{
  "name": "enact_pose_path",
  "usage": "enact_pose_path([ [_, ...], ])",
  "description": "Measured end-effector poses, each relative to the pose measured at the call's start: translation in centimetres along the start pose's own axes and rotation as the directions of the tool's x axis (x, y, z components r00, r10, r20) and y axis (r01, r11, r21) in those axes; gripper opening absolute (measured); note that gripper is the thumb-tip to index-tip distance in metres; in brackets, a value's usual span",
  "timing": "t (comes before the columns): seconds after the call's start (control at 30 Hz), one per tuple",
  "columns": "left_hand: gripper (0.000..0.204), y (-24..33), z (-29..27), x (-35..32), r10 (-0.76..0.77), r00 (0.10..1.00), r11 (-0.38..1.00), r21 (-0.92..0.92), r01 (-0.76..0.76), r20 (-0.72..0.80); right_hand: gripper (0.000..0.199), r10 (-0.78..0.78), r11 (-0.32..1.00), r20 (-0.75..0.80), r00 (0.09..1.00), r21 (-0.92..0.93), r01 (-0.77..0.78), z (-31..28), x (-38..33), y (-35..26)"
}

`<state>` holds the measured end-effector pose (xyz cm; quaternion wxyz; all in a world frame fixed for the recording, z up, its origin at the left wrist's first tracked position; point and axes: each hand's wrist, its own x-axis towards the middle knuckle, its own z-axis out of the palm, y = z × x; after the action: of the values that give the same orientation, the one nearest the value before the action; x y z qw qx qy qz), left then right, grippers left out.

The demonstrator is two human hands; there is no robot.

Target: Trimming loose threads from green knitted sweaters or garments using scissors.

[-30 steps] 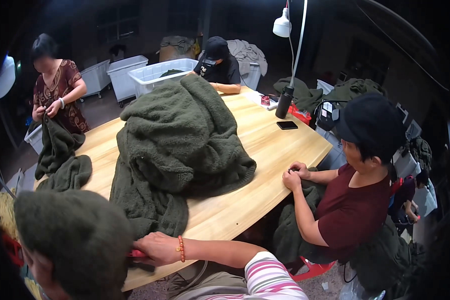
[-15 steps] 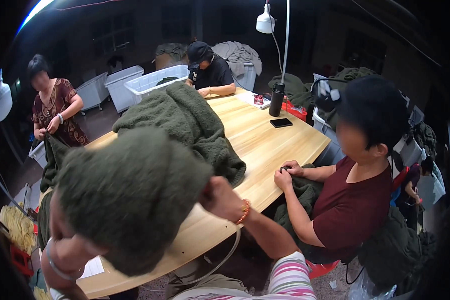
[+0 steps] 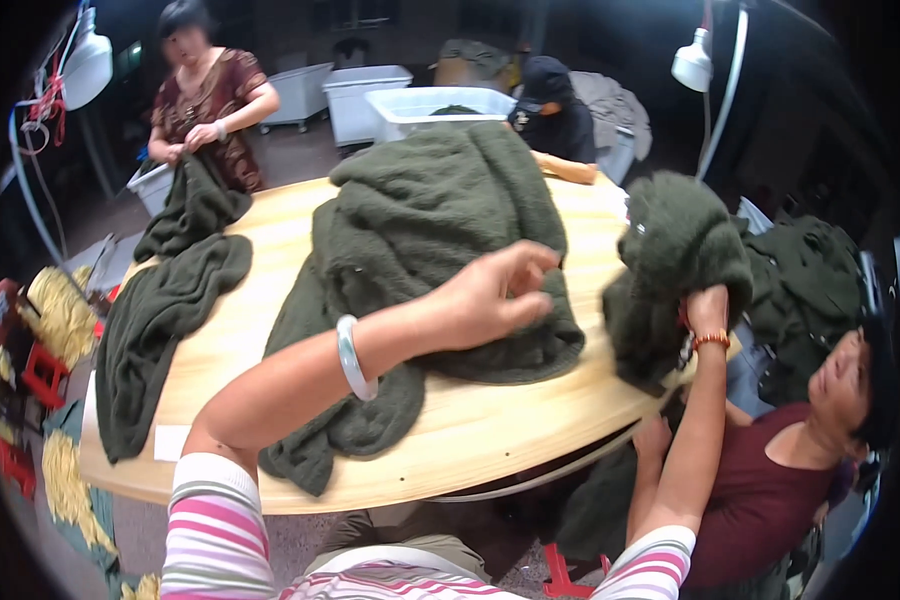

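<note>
My right hand point(image 3: 708, 308) is closed on a bunched dark green knit garment point(image 3: 678, 240), held up over the table's right edge. Its folds hide part of my fingers. My left hand point(image 3: 500, 292) is open and holds nothing, its fingers loosely bent and apart. It hovers over a large heap of dark green knit cloth point(image 3: 430, 210) on the wooden table point(image 3: 470, 450). Another dark green knit piece point(image 3: 170, 320) lies along the table's left side.
At the right, close to my right arm, sits a person in a maroon top point(image 3: 760, 490). Another person point(image 3: 210, 100) stands far left, handling green cloth; a third point(image 3: 555, 115) is at the far edge. White bins point(image 3: 367, 105) stand behind. Lamps point(image 3: 692, 62) hang above.
My right hand has carried the garment from close in front of me to the far right. My left hand has let go of it and reaches over the heap. The view has shifted left.
</note>
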<state>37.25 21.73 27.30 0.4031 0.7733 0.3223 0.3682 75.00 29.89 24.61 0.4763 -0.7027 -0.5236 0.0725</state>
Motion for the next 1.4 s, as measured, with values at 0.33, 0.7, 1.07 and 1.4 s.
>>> enact_pose_path([
  [0.33,0.062,-12.3,-0.2,-26.5,-0.177,0.945,0.372,0.871,0.322,-0.274,0.021,0.191,0.910,0.581,0.791,0.198,-0.365,6.1,-18.0,4.9],
  [0.7,0.023,-12.8,-11.3,-40.8,0.131,0.668,0.108,0.681,0.724,-0.732,0.031,-0.175,0.950,0.810,0.560,0.287,-0.119,10.2,-27.6,-6.1],
  [1.07,0.018,-5.3,-15.0,-49.9,0.270,0.079,0.810,0.271,0.519,-0.959,0.040,-0.511,0.860,0.798,0.318,0.473,0.193,15.7,-30.7,-11.1],
  [1.4,0.085,-2.7,-7.2,-47.8,-0.418,0.483,0.373,0.340,0.863,-0.769,0.039,-0.354,0.933,0.903,0.244,0.323,0.160,21.9,-32.4,-16.0],
])
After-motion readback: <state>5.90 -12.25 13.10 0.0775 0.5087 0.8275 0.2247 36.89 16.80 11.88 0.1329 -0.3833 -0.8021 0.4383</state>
